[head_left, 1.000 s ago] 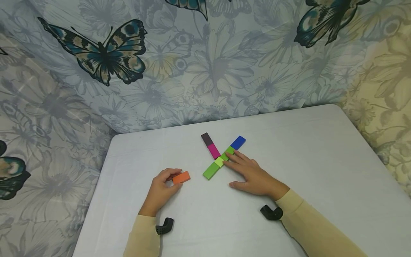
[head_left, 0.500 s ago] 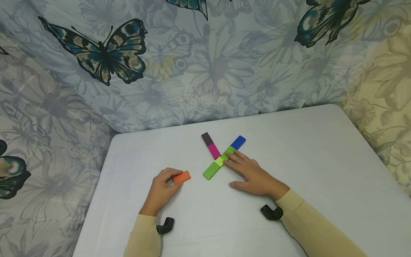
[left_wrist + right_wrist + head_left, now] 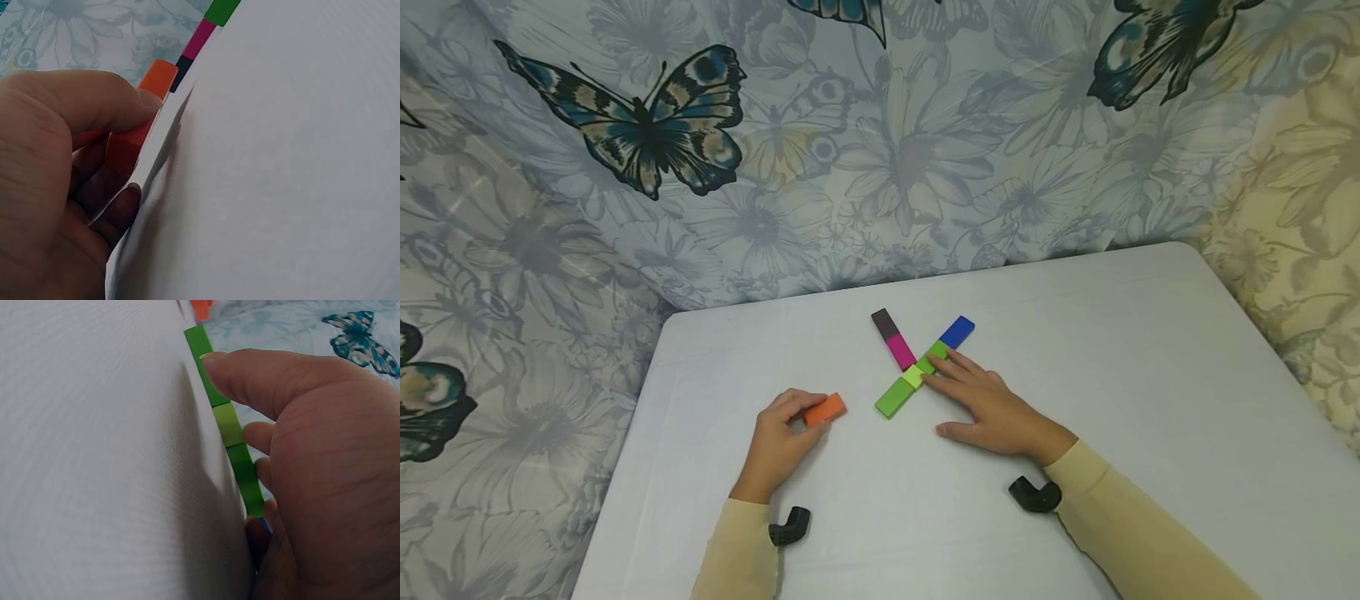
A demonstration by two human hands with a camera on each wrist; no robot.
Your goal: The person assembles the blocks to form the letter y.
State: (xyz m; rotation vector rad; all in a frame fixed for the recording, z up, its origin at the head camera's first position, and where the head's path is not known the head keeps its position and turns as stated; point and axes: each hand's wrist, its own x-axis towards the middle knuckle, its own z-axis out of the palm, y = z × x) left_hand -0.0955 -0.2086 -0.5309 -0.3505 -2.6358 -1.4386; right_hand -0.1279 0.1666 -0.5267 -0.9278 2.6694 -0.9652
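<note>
My left hand (image 3: 782,442) pinches an orange block (image 3: 826,408) between thumb and fingers, low over the table to the left of the other blocks. In the left wrist view the orange block (image 3: 159,76) juts out past the thumb. My right hand (image 3: 1000,408) lies with fingers spread, fingertips at a diagonal row of blocks. That row runs from a green block (image 3: 894,397) through a small light-green block (image 3: 913,377) and another green block (image 3: 926,364) to a blue block (image 3: 957,332). A magenta block (image 3: 900,352) and a dark block (image 3: 884,323) form a second line meeting it.
The blocks lie on a white-covered table (image 3: 1112,358). Behind it hangs fabric (image 3: 917,167) printed with flowers and butterflies. A black curved mount (image 3: 790,527) sits at the left wrist, and a similar black mount (image 3: 1034,495) at the right.
My left hand has shifted slightly up and to the right with the orange block, which has tilted a little more. The right hand and the other blocks have stayed in place.
</note>
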